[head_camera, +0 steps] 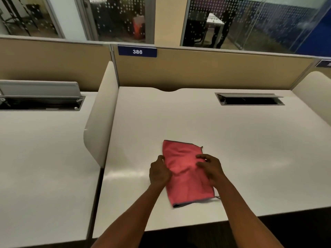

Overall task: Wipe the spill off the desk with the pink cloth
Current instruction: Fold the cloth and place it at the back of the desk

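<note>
Both hands on pink cloth (186, 173), flat at 6 o'clock on desk (232, 140) | left hand (159, 173) pinching its 9 o'clock edge; right hand (210, 167) fingers curled, pressing on top | risk: no spill visible; wiping could miss it; loose folds may bunch and smear

Open-plan office: white workstation surface (197, 122) bounded by a tan partition panel (206, 70) bearing number plate "386" (137, 51), with recessed cable hatch (249, 99) and glass-walled rooms (250, 22) behind.
</note>
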